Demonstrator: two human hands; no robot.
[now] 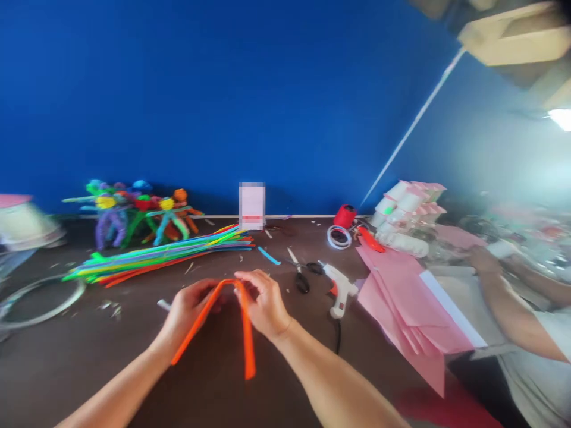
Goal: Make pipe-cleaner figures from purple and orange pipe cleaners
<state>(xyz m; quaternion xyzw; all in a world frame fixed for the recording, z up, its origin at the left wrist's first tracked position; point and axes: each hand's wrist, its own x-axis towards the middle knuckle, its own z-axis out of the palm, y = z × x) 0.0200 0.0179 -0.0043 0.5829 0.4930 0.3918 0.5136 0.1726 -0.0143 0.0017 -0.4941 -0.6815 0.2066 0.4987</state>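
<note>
An orange pipe cleaner [248, 348], possibly more than one strand, is bent into an upside-down V above the dark table. My left hand [190, 306] is closed around it on the left, just below the bend. On the other side my right hand [266, 304] pinches it near the top, and one orange end hangs down between my forearms. Some of my fingers are hidden behind the strip. Beyond my hands lies a bundle of colourful pipe cleaners [165, 257]. Several pipe-cleaner figures [107, 223] stand behind that bundle.
Right of my hands are black-handled scissors [302, 280] and a white glue gun [342, 291] with its cord. Pink sheets [401, 297], a red spool [345, 216] and stacked white cups [404, 202] lie farther right, beside a co-worker's arm [513, 297]. A wire coil [44, 315] lies left.
</note>
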